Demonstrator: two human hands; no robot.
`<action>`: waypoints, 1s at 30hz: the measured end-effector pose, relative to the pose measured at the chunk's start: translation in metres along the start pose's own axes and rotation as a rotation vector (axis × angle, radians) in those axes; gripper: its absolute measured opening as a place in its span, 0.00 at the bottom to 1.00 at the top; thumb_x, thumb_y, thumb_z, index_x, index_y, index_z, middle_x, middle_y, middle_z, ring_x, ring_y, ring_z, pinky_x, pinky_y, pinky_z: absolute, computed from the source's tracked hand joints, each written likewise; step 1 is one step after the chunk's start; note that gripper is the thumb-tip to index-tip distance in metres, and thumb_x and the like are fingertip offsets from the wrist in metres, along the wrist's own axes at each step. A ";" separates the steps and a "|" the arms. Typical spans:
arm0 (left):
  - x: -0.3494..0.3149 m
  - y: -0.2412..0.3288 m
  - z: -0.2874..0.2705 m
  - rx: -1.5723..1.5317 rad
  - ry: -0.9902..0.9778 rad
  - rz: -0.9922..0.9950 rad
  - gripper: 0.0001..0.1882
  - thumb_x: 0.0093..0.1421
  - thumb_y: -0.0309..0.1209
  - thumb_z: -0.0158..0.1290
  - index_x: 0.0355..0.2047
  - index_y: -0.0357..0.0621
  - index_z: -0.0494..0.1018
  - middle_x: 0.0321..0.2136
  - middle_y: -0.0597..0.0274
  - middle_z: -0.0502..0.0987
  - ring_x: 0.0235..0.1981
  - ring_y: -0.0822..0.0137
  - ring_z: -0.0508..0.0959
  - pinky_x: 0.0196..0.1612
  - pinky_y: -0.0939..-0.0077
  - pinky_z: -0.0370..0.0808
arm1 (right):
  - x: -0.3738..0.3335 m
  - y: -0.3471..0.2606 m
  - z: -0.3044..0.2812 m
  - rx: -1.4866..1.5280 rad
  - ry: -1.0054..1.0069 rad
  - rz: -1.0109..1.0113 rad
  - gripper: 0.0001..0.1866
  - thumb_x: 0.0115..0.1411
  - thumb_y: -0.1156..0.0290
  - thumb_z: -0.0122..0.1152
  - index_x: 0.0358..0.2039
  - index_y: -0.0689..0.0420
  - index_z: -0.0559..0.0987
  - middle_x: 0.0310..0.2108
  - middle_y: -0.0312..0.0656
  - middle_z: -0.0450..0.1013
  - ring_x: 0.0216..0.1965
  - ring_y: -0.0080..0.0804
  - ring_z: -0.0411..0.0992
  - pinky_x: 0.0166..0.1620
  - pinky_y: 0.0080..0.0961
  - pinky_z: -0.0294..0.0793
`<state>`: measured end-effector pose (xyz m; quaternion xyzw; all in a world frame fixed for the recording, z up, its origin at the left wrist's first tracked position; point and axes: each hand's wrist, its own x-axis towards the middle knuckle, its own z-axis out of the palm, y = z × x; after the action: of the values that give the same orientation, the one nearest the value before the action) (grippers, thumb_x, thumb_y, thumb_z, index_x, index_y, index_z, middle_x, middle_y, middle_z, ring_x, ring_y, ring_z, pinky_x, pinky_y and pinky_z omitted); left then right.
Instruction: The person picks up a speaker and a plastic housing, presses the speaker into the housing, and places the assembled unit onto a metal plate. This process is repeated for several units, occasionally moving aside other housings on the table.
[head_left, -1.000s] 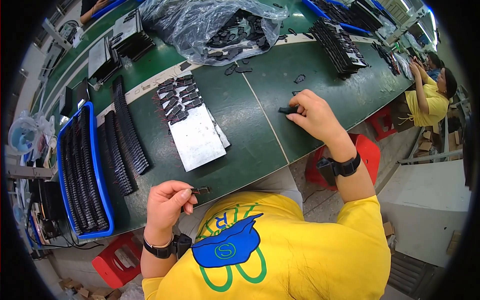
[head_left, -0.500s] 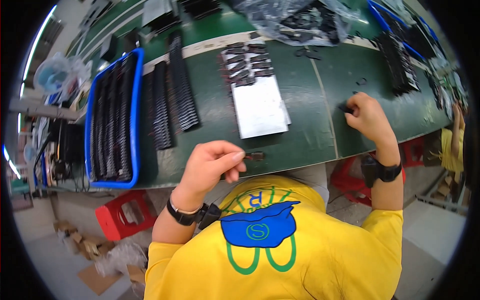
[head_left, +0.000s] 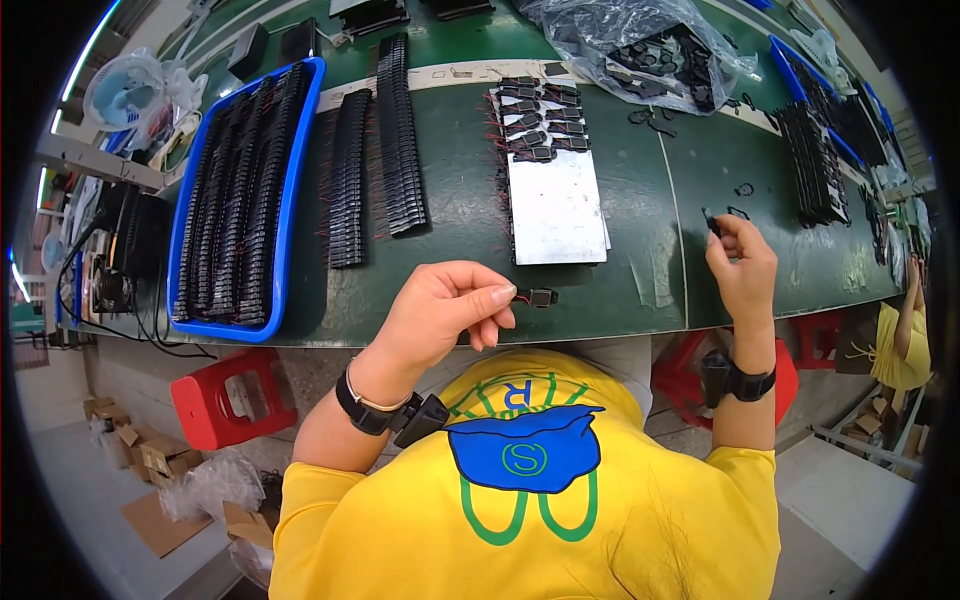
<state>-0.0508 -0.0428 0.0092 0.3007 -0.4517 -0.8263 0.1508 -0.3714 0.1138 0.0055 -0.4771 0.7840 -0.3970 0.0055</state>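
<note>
Left hand (head_left: 445, 308): closed in a pinch; a small black part (head_left: 541, 298) was gripped between thumb and forefinger, apparently by its red-wired end, and was held out over the near edge of the desk (head_left: 460, 215). Whether the desk was touched by it could not be told.
Right hand (head_left: 745, 262): also closed in a pinch; a slim dark piece (head_left: 711, 220) was gripped at the fingertips, its exact form being too small to be made out.
Step in hand: judged to be the handling of one item in each hand; the two were held well apart and were not joined.
Next move: a light, steady pinch was judged to be called for, with no pull put on the wired end and the dark piece turned into clear sight.
Pale plate (head_left: 555, 215): laid just beyond the small black part; its near half was left uncovered, while wired parts (head_left: 568, 128) were set in two columns on its far half.
Loose black pieces (head_left: 744, 189): scattered just beyond the right hand.
Black strips (head_left: 348, 180): laid lengthwise, left of the plate.
Blue tray (head_left: 298, 185): filled with similar rows, left of the strips.
Dark stack (head_left: 810, 165): placed right of the loose pieces.
Clear bag (head_left: 580, 35): set at the far side, with black pieces held in it.
</note>
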 end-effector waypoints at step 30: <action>-0.006 -0.006 0.014 -0.011 -0.064 -0.069 0.09 0.64 0.28 0.50 0.38 0.33 0.75 0.26 0.53 0.80 0.21 0.72 0.79 0.24 0.84 0.76 | -0.034 -0.125 0.047 0.163 -0.325 -0.642 0.15 0.40 0.81 0.67 0.31 0.61 0.75 0.31 0.45 0.75 0.28 0.40 0.76 0.29 0.28 0.76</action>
<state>-0.0551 -0.0270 0.0126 0.2887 -0.4411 -0.8427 0.1094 -0.2416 0.0819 0.0390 -0.7536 0.5492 -0.3585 0.0433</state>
